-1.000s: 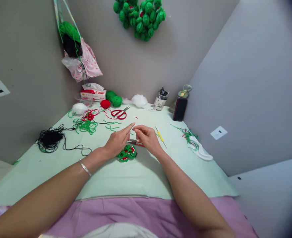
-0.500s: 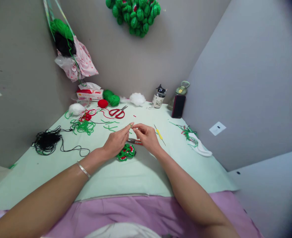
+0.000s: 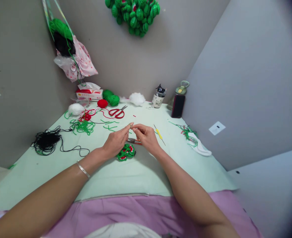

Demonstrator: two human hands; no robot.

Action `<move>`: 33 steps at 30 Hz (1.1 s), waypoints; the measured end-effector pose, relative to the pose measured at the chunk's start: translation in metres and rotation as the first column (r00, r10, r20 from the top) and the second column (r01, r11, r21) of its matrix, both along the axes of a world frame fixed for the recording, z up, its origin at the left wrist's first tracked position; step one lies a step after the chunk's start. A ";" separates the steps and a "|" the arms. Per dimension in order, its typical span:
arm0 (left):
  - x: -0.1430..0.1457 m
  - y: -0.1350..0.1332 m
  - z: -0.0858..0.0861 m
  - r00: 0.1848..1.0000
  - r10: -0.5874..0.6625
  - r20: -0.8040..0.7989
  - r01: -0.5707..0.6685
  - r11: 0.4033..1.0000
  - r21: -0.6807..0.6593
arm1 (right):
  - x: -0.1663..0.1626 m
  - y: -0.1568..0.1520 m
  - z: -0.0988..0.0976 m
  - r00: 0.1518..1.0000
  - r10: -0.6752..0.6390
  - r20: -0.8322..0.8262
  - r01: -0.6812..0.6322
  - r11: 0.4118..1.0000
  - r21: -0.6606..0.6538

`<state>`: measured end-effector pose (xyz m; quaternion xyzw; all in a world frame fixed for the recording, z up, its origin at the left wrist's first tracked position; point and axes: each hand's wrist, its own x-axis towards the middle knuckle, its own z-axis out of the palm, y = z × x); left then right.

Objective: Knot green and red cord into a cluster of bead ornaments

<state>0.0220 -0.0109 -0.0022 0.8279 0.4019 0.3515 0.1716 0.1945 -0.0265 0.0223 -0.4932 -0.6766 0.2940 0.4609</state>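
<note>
My left hand [image 3: 116, 141] and my right hand [image 3: 146, 138] meet over the middle of the pale green table [image 3: 126, 175]. Both pinch their fingertips together around something tiny and thin between them; I cannot make out what it is, perhaps a strand of green yarn. Just below the hands lies a green and red crocheted piece [image 3: 125, 152]. Small thread snips [image 3: 134, 141] with a red handle lie under the right hand. A silver bracelet [image 3: 83, 169] sits on my left wrist.
Red scissors [image 3: 118, 112], red yarn ball [image 3: 102, 103], green yarn balls [image 3: 112, 97], tissue box [image 3: 89, 94] and white stuffing [image 3: 137, 99] stand at the back. Black yarn [image 3: 45, 141] lies left, a yellow crochet hook [image 3: 159, 134] right. Phone [image 3: 178, 106], bottle [image 3: 179, 91].
The view has tilted slightly. My two hands have closed in, their fingertips now touching at the pinch; otherwise nothing has moved.
</note>
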 end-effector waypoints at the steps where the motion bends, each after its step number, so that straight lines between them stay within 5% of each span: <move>1: 0.000 0.000 0.000 1.000 0.000 -0.001 0.000 1.000 0.001 | 0.000 0.000 0.000 1.000 0.002 -0.008 -0.002 1.000 -0.004; 8: 0.000 0.000 0.000 1.000 -0.004 -0.007 0.004 1.000 0.019 | -0.001 0.001 -0.001 1.000 -0.003 0.006 0.003 1.000 -0.006; 21: 0.001 -0.003 0.004 0.995 0.044 -0.092 -0.041 0.999 0.033 | -0.005 -0.008 -0.001 0.903 -0.211 0.373 0.117 0.959 0.259; 25: 0.001 -0.002 0.004 0.993 0.053 -0.108 -0.049 0.998 0.036 | -0.004 -0.004 -0.004 0.933 -0.185 0.308 0.121 0.969 0.216; 33: 0.001 0.000 -0.001 0.983 0.071 -0.167 -0.060 0.996 0.068 | 0.000 0.004 -0.003 0.996 0.013 -0.090 -0.022 0.995 -0.101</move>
